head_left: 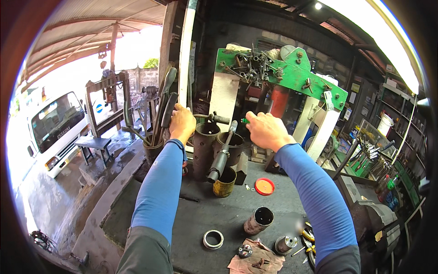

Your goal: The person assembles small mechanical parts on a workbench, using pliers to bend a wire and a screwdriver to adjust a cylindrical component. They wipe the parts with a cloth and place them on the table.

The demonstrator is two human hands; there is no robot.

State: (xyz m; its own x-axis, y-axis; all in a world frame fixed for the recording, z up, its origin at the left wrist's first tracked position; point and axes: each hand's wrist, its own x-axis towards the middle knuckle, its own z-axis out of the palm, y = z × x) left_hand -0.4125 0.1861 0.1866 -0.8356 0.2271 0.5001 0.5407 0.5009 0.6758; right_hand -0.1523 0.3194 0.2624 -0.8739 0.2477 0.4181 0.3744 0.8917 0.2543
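Note:
My left hand [182, 122] is closed, beside a black handle [169, 109] among the long tools at the left. A dark rod with a thick cylindrical end [220, 119] runs rightward from it, over a tall dark metal pot [205, 150]; whether my fingers grip the rod or the handle is unclear. My right hand [269, 131] is raised to the right of the pots, closed on a small green-ended thing [245, 121] mostly hidden by the fingers. Between my arms, a black-handled metal tool [221, 160] leans across a second dark pot [233, 148] and a yellow-stained pot [225, 183].
On the dark bench lie a red lid [264, 186], a metal ring [213, 239], an upright metal sleeve [255, 223], a silver cylindrical part [285, 245], a brown cloth [246, 265] and yellow-handled pliers [310, 237]. Behind stands a green press frame [292, 77]. A white truck [57, 130] is left.

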